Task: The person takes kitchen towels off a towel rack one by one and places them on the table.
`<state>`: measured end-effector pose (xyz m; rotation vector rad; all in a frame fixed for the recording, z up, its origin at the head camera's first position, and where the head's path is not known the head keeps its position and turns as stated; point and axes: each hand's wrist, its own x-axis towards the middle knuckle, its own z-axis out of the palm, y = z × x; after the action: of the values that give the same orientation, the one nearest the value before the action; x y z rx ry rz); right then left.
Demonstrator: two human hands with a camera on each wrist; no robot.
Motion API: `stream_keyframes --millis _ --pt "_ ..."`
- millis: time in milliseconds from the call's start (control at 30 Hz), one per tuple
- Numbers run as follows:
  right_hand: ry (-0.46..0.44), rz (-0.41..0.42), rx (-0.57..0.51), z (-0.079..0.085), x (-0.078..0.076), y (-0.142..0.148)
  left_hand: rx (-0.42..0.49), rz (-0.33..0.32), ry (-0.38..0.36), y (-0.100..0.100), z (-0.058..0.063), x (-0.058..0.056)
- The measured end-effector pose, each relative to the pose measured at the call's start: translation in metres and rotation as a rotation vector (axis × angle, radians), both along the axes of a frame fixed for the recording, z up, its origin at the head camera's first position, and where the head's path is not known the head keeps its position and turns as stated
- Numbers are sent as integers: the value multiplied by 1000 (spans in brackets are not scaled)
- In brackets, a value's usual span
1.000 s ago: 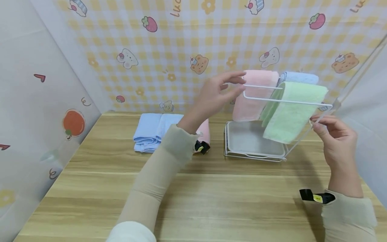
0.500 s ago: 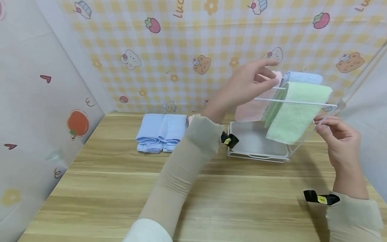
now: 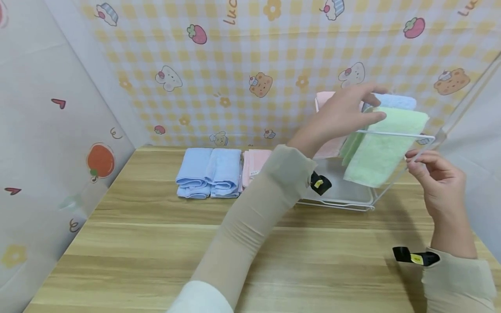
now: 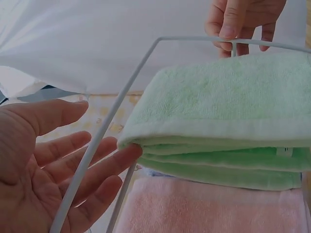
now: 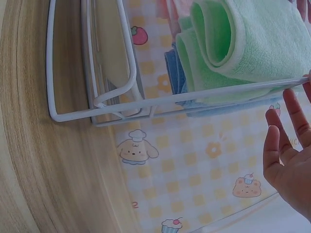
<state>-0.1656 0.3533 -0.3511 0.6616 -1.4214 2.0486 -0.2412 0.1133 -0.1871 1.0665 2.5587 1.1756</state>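
Note:
A white wire rack stands at the right of the table, with a pale green towel draped over its top bars. Behind it hang a pink towel and a blue towel. My left hand is over the rack's top, fingers spread. In the left wrist view, one fingertip of the left hand touches the folded edge of the green towel. My right hand pinches the rack's right-hand wire between thumb and fingers. The left hand and forearm hide part of the pink towel.
Beneath the hanging towels is a grey tray in the rack's base. Left of the rack lie folded blue towels and a folded pink towel. A yellow-checked curtain stands behind the table.
My left hand has moved right, from the rack's left end past the pink towel to the green towel. The right hand keeps its hold on the rack, and the hanging towels look unchanged.

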Motion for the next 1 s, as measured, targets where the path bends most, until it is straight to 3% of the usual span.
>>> stream_keyframes --millis 233,533,667,833,1000 --pt "1 7 31 -1 -1 -1 -22 -18 -46 8 0 -3" --pt "1 4 16 -1 -1 0 -51 38 -224 19 -1 -9" --pt "3 4 24 -1 -1 -1 -96 110 -218 24 -1 -11" --pt "-10 -3 28 -1 -1 -2 -159 239 -149 33 -4 -12" --pt "-11 -19 35 0 -1 -2 -135 305 -89 38 -8 -12"
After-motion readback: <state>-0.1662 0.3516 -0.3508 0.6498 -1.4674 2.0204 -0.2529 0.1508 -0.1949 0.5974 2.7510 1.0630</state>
